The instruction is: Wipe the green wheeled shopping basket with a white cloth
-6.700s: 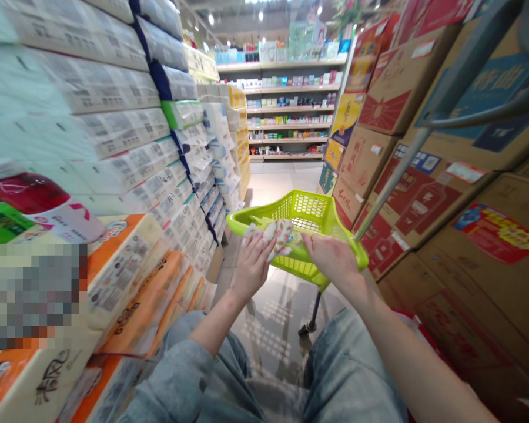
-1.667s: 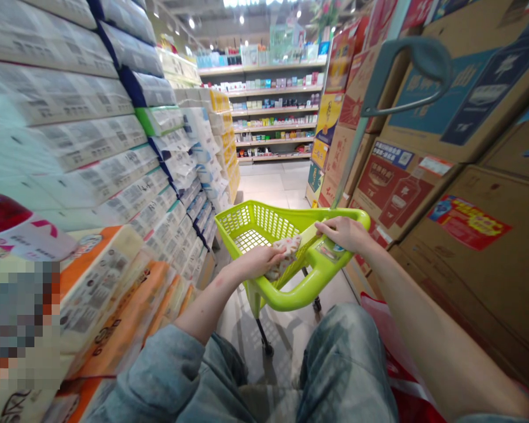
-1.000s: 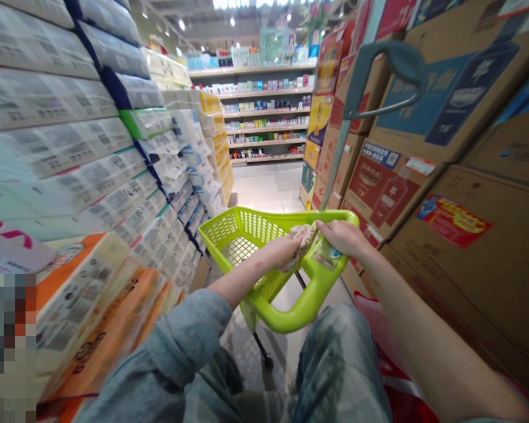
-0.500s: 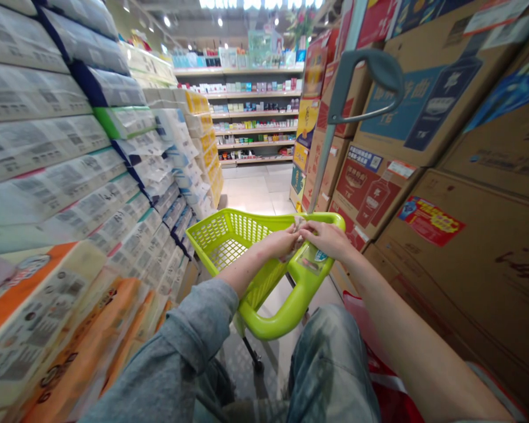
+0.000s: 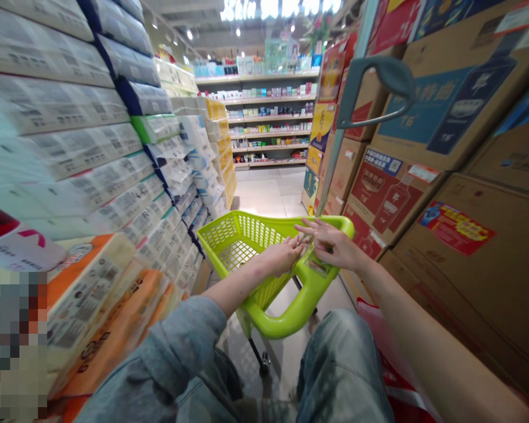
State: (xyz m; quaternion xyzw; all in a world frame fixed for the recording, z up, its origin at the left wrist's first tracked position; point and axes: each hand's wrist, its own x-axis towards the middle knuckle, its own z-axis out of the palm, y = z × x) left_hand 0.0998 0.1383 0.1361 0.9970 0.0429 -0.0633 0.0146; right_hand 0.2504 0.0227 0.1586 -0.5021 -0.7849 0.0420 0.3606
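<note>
A lime-green wheeled shopping basket stands in the aisle in front of my knees. Its grey pull handle rises at the right. My left hand rests on the basket's near rim, curled closed. Only a sliver of the patterned cloth shows at its fingertips. My right hand hovers just above the same rim, touching the left hand's fingertips, its fingers spread and nothing in it. My legs in faded jeans fill the bottom of the view.
Stacked packs of tissue paper wall the left side. Large cardboard cartons wall the right. A narrow tiled floor runs ahead to product shelves. A red bag lies by my right leg.
The cloth, spread on the rim earlier, has been bunched up into my left hand. My right hand has lifted off the rim and spread its fingers. The basket has turned.
</note>
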